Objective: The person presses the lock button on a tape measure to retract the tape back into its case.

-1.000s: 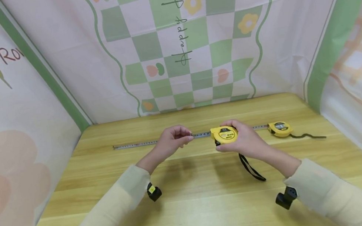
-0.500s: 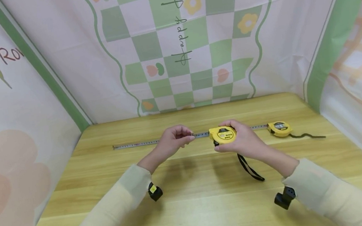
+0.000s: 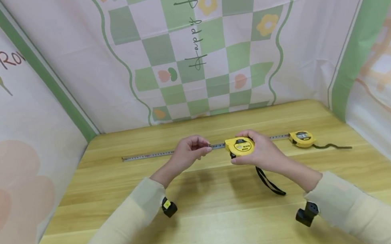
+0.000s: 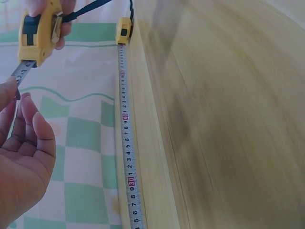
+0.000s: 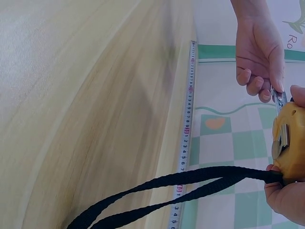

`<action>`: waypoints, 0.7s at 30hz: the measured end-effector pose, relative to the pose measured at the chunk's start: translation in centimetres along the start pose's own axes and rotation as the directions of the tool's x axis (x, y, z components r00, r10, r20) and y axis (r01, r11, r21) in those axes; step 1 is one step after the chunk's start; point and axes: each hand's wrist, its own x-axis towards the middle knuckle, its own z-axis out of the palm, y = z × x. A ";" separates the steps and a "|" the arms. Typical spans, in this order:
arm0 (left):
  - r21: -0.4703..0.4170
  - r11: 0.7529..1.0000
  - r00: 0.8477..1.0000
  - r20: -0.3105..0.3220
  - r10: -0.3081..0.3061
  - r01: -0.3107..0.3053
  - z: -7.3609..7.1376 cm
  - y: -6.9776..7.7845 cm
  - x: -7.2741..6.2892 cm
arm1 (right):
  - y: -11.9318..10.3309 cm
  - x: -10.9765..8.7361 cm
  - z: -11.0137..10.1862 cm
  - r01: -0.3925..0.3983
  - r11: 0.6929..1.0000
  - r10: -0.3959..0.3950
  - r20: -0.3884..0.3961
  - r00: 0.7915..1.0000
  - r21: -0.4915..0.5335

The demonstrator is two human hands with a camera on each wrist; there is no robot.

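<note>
My right hand (image 3: 265, 152) grips a yellow tape measure (image 3: 240, 146) above the table, thumb on the near side and fingers over the top. Its black wrist strap (image 3: 269, 182) hangs below. A short length of metal blade (image 3: 218, 146) sticks out to the left. The thumb and forefinger of my left hand (image 3: 186, 154) pinch that blade's hooked end; the other fingers curl loosely in the left wrist view. Behind both hands, a second yellow tape measure (image 3: 302, 139) lies on the table, its long blade (image 4: 127, 138) drawn out leftward, past the 40 mark in the left wrist view.
The wooden table (image 3: 207, 225) ends at a patterned cloth wall (image 3: 196, 93) at the back, with more cloth at both sides. A dark cord (image 3: 332, 146) trails right from the lying tape measure. Small black cameras (image 3: 169, 208) hang under both wrists.
The held tape measure has shifted slightly left and my left hand slightly right, so the blade showing between them is a little shorter. The lying tape measure has stayed put.
</note>
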 end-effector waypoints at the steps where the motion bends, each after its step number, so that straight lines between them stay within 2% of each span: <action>1: 0.002 1.000 1.000 -0.001 0.000 0.000 0.0 0.0 0.0 | 0.0 0.0 0.0 0.000 1.000 0.000 0.000 1.000 0.000; 21: 0.014 1.000 1.000 0.009 0.015 -0.015 0.7 -0.1 0.4 | 0.0 0.0 0.4 0.004 1.000 -0.004 0.011 1.000 0.016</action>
